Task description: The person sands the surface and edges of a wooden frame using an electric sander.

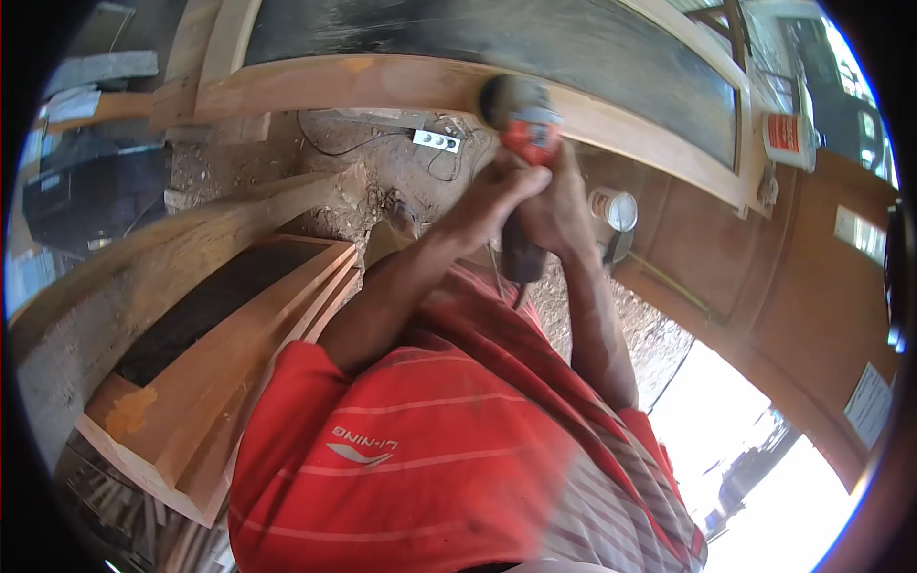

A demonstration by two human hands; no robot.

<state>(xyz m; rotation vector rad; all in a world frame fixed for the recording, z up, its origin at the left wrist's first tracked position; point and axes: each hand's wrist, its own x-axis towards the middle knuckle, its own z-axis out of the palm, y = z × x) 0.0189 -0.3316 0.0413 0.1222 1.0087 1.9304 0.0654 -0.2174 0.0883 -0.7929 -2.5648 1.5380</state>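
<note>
Littered dirt ground [267, 158] spreads beneath a wooden frame [353, 86] with a dark panel [420, 38] at 12 o'clock. At 1 o'clock sits the power tool [530, 141], left hand [499, 199] and right hand [559, 215] both wrapped firmly around its body; its blurred disc [495, 100] overlaps the frame, contact unclear. A power strip [437, 141] lies towards 12, a white bucket [611, 208] at 2.

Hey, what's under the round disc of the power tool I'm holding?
A wooden rail shows on either side of the disc. The patch directly beneath is covered, so its surface, and whether the disc touches it, cannot be seen.
</note>
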